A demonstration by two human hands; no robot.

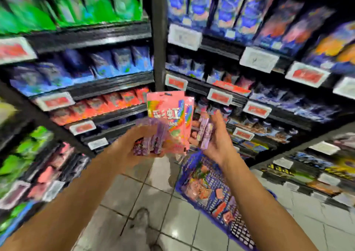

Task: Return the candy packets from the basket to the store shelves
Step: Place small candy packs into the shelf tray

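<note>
Here, several candy packets are held up between the body and the dark store shelves (119, 114), apparently so that they can be sorted and matched to their rows. A fan of packets is gripped by the left hand (130, 145): two flat pink plastic pouches with rainbow print (167, 114) stand upright at the back, their faces turned toward the camera so the labels can be read, while a stack of small purple wrapped packets (151, 135) is clamped in front of them by the curled fingers. One slim lilac wrapped packet (205, 131) is pinched upright between the thumb and fingers of the right hand (213, 143), just beside the pouches but apart from them, which suggests it is being singled out for placing.

Below the right forearm, the blue perforated plastic basket (238, 231) stands on the pale tiled floor (134, 189), near the shelving, presumably to keep it within reach. More pink and red packets (199, 191) lie inside it, so the task is judged to be far from finished. The shelves are heavily blurred, and the proper row for each packet cannot be told.
</note>
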